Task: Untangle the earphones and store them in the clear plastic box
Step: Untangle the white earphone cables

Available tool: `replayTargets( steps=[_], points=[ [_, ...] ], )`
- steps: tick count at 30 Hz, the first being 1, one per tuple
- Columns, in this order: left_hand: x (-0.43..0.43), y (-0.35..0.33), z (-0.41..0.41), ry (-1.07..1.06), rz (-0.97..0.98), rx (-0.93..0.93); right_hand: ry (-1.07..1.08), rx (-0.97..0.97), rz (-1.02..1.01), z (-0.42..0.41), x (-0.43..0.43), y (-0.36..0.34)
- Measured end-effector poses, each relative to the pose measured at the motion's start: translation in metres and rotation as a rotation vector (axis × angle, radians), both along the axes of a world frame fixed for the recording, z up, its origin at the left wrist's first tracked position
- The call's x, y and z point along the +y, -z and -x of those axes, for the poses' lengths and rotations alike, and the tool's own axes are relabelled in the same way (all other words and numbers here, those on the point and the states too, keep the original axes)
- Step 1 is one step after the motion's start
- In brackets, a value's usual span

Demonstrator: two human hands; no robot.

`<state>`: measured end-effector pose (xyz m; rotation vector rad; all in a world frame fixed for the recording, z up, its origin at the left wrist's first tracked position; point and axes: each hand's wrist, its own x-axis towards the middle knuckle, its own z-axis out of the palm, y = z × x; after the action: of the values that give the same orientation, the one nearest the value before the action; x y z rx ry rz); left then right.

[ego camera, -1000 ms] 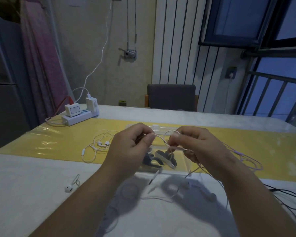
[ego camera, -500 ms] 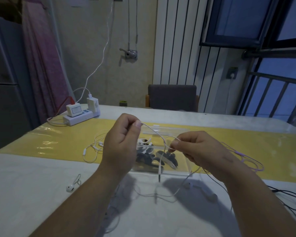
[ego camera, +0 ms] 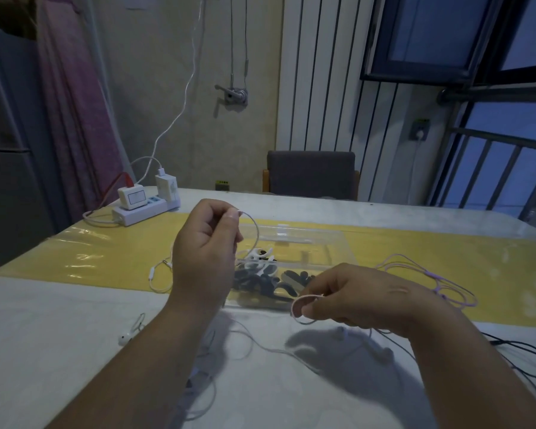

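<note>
Up near the middle of the frame, the left-hand grip (ego camera: 205, 258) is raised above the worktop (ego camera: 59, 320), thumb and forefinger pinched tight on a thin white earphone cord (ego camera: 256, 233). The other fingers are curled into the palm. From the pinch the cord arcs down to the right and passes out of sight behind the hand.

Lower and right of centre, the right-hand grip (ego camera: 353, 295) pinches a small pale loop of cord (ego camera: 304, 308) between thumb and fingertips. Whether this loop is the same strand cannot be traced. More slack white cord trails over the worktop below both wrists, with an earbud (ego camera: 381, 354) lying under the right forearm.

Between and just behind the two hands sits the clear plastic box (ego camera: 307, 239) on a yellow mat (ego camera: 106, 252). It holds a heap of black and white ear pieces (ego camera: 260, 274).

A second white earphone set (ego camera: 160, 274) lies on the mat, partly hidden by the left hand, and a loose white earbud (ego camera: 125, 338) lies at lower left. A purple earphone set (ego camera: 430, 277) lies right of the box, and a black cable (ego camera: 523, 360) lies at the far right edge.

At upper left of the worktop stands a white power strip (ego camera: 146, 212) with two plugged-in adapters. Any printing on them is too blurred to read. A dark chair (ego camera: 311, 171) stands beyond the far edge
</note>
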<state>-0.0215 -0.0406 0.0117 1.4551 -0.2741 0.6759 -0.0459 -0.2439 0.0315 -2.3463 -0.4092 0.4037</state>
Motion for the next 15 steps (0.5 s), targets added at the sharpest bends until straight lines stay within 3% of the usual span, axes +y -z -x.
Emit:
replayTargets(
  steps=[2, 7, 11, 15],
  points=[
    [0.001, 0.0, 0.001, 0.029, -0.036, -0.001, 0.038, -0.05, -0.089, 0.0, -0.001, -0.002],
    [0.003, -0.004, 0.009, 0.234, -0.222, 0.0, 0.248, -0.105, -0.603, -0.003, -0.008, -0.011],
    [0.0, -0.001, 0.009, 0.456, -0.402, 0.107, 0.302, -0.121, -0.826, -0.006, -0.007, -0.011],
    [-0.005, 0.008, 0.008, 0.322, -0.657, 0.114, 0.291, -0.15, -0.892, -0.008, -0.005, -0.01]
  ],
)
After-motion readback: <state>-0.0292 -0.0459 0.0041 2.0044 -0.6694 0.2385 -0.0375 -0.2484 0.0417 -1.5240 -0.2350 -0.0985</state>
